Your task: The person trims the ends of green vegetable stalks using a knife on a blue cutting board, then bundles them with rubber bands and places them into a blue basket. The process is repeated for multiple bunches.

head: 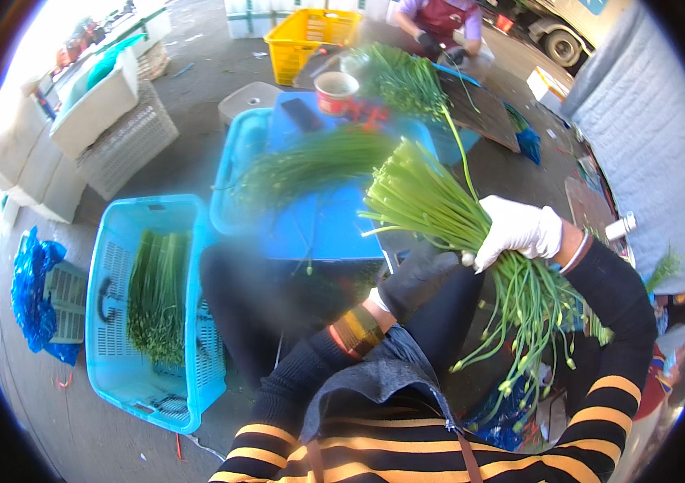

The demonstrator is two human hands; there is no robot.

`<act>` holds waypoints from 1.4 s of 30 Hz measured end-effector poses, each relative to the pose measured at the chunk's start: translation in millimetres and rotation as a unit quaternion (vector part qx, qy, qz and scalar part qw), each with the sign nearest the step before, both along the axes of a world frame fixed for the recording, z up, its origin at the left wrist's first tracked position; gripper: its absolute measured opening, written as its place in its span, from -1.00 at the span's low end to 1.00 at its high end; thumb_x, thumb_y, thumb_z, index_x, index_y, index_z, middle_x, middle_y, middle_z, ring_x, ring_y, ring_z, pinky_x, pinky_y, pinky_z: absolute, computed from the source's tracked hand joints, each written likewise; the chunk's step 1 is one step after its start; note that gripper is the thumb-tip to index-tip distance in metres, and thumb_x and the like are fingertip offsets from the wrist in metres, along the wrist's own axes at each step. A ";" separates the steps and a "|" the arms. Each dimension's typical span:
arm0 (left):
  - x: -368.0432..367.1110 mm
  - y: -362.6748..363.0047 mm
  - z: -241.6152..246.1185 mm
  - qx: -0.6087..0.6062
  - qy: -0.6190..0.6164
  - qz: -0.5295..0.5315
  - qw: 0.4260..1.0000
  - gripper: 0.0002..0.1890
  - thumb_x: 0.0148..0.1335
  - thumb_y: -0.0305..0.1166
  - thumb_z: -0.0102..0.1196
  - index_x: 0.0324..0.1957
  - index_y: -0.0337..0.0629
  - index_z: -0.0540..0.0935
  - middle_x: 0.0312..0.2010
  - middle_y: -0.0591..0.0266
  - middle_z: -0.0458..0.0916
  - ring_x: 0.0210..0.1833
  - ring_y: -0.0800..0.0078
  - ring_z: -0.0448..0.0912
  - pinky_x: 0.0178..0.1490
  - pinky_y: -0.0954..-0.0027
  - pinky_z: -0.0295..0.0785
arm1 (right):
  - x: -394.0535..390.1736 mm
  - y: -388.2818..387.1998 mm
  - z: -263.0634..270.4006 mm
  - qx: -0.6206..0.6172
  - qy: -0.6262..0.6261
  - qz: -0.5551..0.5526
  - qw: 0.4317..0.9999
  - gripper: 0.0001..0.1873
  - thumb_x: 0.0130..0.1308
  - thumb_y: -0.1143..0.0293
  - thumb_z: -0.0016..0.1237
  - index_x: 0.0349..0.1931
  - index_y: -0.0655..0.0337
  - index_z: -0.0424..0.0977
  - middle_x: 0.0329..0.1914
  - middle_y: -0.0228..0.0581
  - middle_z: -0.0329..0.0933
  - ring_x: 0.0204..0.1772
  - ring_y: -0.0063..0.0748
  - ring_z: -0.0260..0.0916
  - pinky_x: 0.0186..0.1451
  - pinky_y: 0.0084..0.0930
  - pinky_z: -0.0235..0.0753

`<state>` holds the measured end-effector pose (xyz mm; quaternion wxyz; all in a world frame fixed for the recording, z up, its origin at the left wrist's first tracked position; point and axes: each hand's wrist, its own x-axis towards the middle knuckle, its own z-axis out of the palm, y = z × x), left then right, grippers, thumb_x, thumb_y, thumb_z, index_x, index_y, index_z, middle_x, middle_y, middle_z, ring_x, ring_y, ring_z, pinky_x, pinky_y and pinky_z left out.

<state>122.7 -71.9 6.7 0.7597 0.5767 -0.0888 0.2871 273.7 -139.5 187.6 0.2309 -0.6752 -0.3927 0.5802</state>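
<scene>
A thick bunch of flowering garlic chives is raised at the right, cut ends toward the upper left and budded tips hanging down. My right hand, in a white glove, is shut around its middle. Just below the cut ends is my left hand in a dark glove. Its fingers are blurred and partly hidden, so its grip is unclear. One long stem sticks up past the bunch. More green stems lie blurred across the blue board before me.
On the board's far side are a dark phone-like object, a red-and-white tub and red ties. A turquoise crate holding chive bundles stands left. Opposite, a co-worker with dark gloves sits behind piled greens.
</scene>
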 end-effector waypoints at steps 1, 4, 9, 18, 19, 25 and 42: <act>3.7 -1.1 -9.5 0.012 0.012 -0.002 1.000 -0.55 0.39 -0.27 0.28 0.24 -0.23 0.55 0.01 0.22 0.65 0.11 0.37 0.61 0.13 0.28 0.55 | -0.2 -10.9 -14.6 -0.030 0.035 -0.020 0.999 -0.45 -0.19 0.73 0.33 -0.04 0.36 0.64 -0.20 -0.14 0.73 -0.13 -0.34 0.68 -0.05 -0.38 0.68; 8.4 -9.0 -49.9 -0.246 -0.021 -0.160 0.956 -0.39 0.35 -0.17 0.36 0.33 -0.23 0.48 0.07 0.15 0.66 0.11 0.33 0.63 0.14 0.22 0.57 | 12.0 -34.6 -63.5 -0.088 0.153 -0.038 0.983 -0.47 -0.06 0.72 0.39 0.02 0.45 0.58 -0.22 0.00 0.73 -0.24 -0.26 0.74 -0.16 -0.34 0.76; -19.2 -14.0 -55.2 -0.415 -0.011 -0.186 0.891 -0.21 0.30 -0.18 0.40 0.46 -0.24 0.33 0.28 0.05 0.57 0.28 0.22 0.62 0.34 0.10 0.56 | 3.4 -52.3 -127.1 -0.108 0.290 -0.059 0.949 -0.51 0.01 0.72 0.35 0.03 0.46 0.57 -0.21 0.02 0.73 -0.26 -0.21 0.74 -0.18 -0.34 0.78; -37.9 -16.3 -111.0 -0.162 0.061 -0.137 0.975 -0.50 0.49 -0.02 0.15 0.22 -0.21 0.54 0.01 0.23 0.65 0.08 0.42 0.59 0.15 0.31 0.49 | 2.4 -32.0 -150.3 -0.107 0.342 -0.064 0.931 -0.40 -0.04 0.76 0.37 0.10 0.39 0.56 -0.18 -0.02 0.72 -0.17 -0.22 0.72 -0.14 -0.33 0.76; -34.6 -16.9 -125.8 -0.203 0.051 -0.181 0.961 -0.55 0.50 -0.02 0.15 0.14 -0.20 0.60 -0.05 0.23 0.68 0.01 0.44 0.62 0.05 0.34 0.51 | -1.8 -30.2 -150.7 -0.119 0.344 -0.047 0.930 -0.40 -0.04 0.76 0.37 0.10 0.38 0.56 -0.18 -0.03 0.72 -0.18 -0.23 0.72 -0.14 -0.34 0.76; -33.8 -2.1 -130.7 -0.289 0.044 -0.224 0.930 -0.08 0.06 0.03 0.58 0.38 -0.22 0.49 0.18 0.10 0.67 0.20 0.25 0.66 0.20 0.23 0.61 | -14.8 -38.0 -169.8 -0.120 0.437 -0.045 0.890 -0.36 -0.02 0.75 0.33 0.16 0.37 0.50 -0.03 -0.03 0.62 -0.15 -0.21 0.68 -0.18 -0.32 0.76; -39.5 -2.6 -64.6 -0.383 0.074 -0.095 0.916 -0.03 0.09 -0.09 0.56 0.47 -0.22 0.35 0.25 0.05 0.60 0.26 0.12 0.64 0.29 0.05 0.62 | -31.6 -63.7 -208.4 -0.161 0.573 -0.140 0.791 -0.42 0.02 0.64 0.21 0.16 0.51 0.51 -0.11 0.11 0.65 -0.18 -0.05 0.72 -0.02 -0.21 0.77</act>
